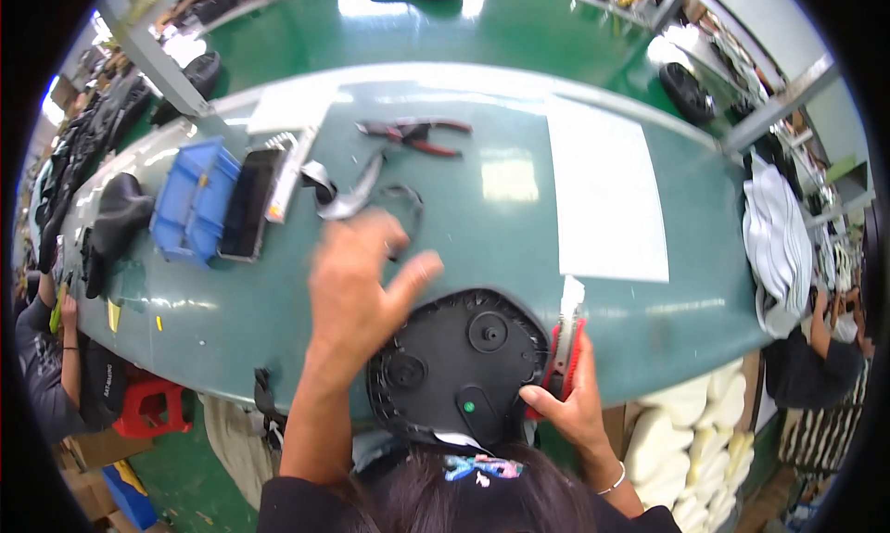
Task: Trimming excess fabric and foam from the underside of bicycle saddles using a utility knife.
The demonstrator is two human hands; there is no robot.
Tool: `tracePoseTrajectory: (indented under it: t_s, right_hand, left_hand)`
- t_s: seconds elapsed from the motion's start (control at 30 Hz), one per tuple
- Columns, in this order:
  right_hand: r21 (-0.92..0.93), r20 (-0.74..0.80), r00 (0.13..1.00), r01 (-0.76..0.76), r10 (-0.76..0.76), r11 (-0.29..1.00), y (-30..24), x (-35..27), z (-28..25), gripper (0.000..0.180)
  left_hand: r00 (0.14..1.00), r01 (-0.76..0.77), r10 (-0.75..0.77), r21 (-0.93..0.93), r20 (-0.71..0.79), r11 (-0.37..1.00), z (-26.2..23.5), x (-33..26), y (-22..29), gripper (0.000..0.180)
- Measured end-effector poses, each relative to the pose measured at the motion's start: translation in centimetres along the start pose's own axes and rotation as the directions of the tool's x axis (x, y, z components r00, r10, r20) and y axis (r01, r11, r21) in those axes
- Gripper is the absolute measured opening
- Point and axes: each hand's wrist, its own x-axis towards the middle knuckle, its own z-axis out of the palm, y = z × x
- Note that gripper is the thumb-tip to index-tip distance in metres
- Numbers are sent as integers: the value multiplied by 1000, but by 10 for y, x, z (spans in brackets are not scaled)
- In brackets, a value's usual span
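Observation:
At the table's near edge lies a black rounded plastic shell [436,375] with two round bosses and a small green dot. Its underside faces up, and dark material is gathered along its rim. My right hand [573,405] grips a red utility knife [562,361] beside the shell's right edge. The knife's long blade points away from me, with something white at its tip. Over the shell's upper left, my left hand [362,283] is raised, thumb and fingers apart, holding nothing; motion smears it. Just beyond its fingers are grey and black strip scraps [357,195].
Red-handled pliers [417,134] lie farther back. At left stand a blue bin [195,199], a dark phone-like slab [250,204] and a black saddle-shaped piece [120,213]. A white sheet [607,190] covers the right middle. Cream foam pads [691,431] are heaped below right. Other people work at both sides.

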Motion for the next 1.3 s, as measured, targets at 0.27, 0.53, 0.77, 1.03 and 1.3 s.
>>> tracePoseTrajectory:
  t_s: [0.27, 0.53, 0.77, 1.03, 1.3]
  right_hand:
    - [60, -543, 823, 236, -167, 970, -49, 112, -30, 42]
    - [-44, -211, 967, 135, -141, 990, -24, 254, -2, 51]
    - [350, -68, 978, 208, -197, 914, -26, 487, 59, 55]
    - [581, 19, 980, 149, -197, 800, -46, 699, 183, 58]
    - [383, 57, 934, 306, -353, 872, -70, 771, 206, 53]
  left_hand:
    - [736, 629, -367, -775, 568, 61, -11, 52, -51, 44]
    - [912, 134, -354, -666, -206, 734, 96, 80, -53, 12]
    - [987, 117, -159, -641, -8, 759, 96, 87, -40, 8]
    - [962, 266, -148, -662, 230, 700, 73, 85, -49, 9]
    - [989, 131, -133, -772, 60, 621, 75, 101, -58, 8]
